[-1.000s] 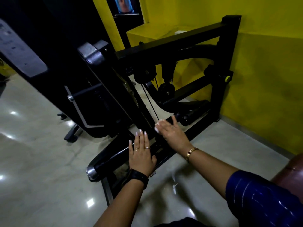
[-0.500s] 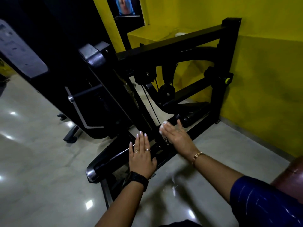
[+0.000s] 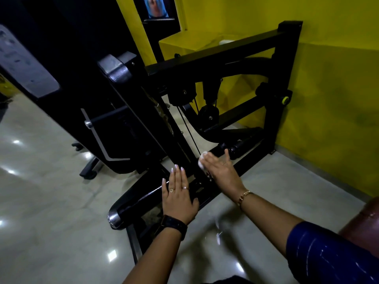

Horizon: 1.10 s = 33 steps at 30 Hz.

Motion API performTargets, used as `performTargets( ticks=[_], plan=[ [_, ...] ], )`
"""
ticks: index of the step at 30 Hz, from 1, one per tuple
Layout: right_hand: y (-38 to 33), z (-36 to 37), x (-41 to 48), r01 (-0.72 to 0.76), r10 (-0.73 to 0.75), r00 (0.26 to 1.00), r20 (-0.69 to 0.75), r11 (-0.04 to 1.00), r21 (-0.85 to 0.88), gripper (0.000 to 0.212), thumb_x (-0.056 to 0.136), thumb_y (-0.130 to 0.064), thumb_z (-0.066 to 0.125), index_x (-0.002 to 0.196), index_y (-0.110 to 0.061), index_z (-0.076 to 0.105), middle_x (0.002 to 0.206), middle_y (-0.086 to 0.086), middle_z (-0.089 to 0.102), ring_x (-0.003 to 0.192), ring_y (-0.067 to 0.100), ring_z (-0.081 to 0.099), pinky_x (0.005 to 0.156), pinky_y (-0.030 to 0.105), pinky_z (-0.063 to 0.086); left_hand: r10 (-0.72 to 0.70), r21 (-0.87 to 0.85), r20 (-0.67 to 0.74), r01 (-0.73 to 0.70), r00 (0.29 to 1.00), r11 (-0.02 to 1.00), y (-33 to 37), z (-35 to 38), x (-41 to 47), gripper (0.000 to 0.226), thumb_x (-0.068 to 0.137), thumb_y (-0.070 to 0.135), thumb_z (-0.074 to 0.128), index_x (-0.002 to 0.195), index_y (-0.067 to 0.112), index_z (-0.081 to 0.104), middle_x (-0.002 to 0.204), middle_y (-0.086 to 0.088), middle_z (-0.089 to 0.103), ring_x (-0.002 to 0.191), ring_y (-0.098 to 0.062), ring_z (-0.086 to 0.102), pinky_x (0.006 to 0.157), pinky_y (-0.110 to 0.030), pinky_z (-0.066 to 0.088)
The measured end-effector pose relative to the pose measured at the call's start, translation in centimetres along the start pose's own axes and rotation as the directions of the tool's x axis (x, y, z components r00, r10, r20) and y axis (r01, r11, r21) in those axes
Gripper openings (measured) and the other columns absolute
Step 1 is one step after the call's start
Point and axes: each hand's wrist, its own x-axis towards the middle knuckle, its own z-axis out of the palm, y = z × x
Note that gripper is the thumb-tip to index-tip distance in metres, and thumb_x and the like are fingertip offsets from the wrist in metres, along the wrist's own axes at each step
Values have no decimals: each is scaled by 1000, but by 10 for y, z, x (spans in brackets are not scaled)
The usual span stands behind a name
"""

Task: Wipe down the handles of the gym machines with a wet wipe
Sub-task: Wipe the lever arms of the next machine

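Pressing the white wet wipe [image 3: 202, 159] flat-fingered onto the machine's black handle [image 3: 238, 148], the right hand [image 3: 222, 171] works just beside a cable [image 3: 187, 128]; the left hand [image 3: 178, 196] rests straight-fingered on the lower bar [image 3: 139, 201].

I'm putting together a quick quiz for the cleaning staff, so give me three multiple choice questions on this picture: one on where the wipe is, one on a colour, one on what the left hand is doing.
1. Where is the wipe?
A) on the floor
B) under the right hand, on a black handle
C) in a bin

2. What colour is the wall behind the machine?
A) white
B) red
C) yellow

3. How is the left hand?
A) clenched in the air
B) flat on a padded bar, fingers straight
C) gripping a bottle

Answers: 1 B, white shows at the right hand's fingertips; 2 C, the wall is plainly yellow; 3 B, its palm lies on the bar.
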Motion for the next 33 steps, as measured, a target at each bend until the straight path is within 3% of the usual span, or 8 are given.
performTargets(
  ticks=[4,8,11,14,17,25,30,33],
  plan=[
    [-6,-1,4,-140,138,990,-24,981,-134,80,52,10,79,129,-3,58,131,15,59,126,29,54,114,55,25,-35,-38,-43,33,998,999,5,-1,2,93,73,52,49,148,4,24,154,-18,32,149,-24,8,117,-46,3],
    [-42,15,-4,133,-134,991,-23,990,-51,50,79,-6,56,128,-4,60,133,14,58,126,29,53,108,52,36,-54,-72,-81,48,995,996,5,1,3,76,86,49,35,146,4,35,153,-16,35,150,-17,-9,118,-43,1],
    [-29,7,-1,182,-185,983,-13,978,-105,52,80,-10,48,131,-8,58,137,10,55,129,21,51,110,53,34,-25,-74,-92,18,995,997,1,-1,3,69,89,47,34,144,5,41,152,-14,38,150,-17,3,118,-40,2],
    [-1,-1,6,19,-23,999,-24,986,-165,72,61,8,72,130,-5,57,134,13,58,126,24,54,112,49,20,2,-58,-101,-7,995,998,-6,-4,3,66,92,45,32,146,8,36,151,-11,40,145,-18,20,117,-39,3],
    [-2,-4,8,-111,108,994,-23,975,-194,80,53,4,81,129,0,57,129,18,59,122,31,56,113,49,27,-45,-51,-117,40,992,998,-9,-3,2,66,93,45,30,148,8,26,154,-10,34,150,-13,-4,119,-40,0],
    [-51,8,-2,167,-166,984,-69,986,7,48,83,-7,44,128,-5,60,132,13,59,125,25,55,103,52,39,-58,-31,-125,54,990,998,-10,-1,0,70,90,45,33,148,6,34,153,-13,36,150,-15,-8,119,-41,-1],
    [-9,-8,6,-176,172,983,-56,982,-73,79,50,19,76,126,-1,61,128,19,61,118,32,59,104,54,34,-61,-31,-97,59,993,998,-14,-2,-5,72,89,48,32,148,8,25,155,-12,32,150,-15,-10,119,-41,0],
    [-38,-2,8,-153,149,987,-63,985,-81,77,51,14,79,124,0,60,126,20,61,119,34,58,103,54,36,-85,-46,-74,82,994,996,-12,-4,-5,72,89,47,32,148,7,27,154,-13,34,149,-14,-11,119,-41,1]
  ],
)
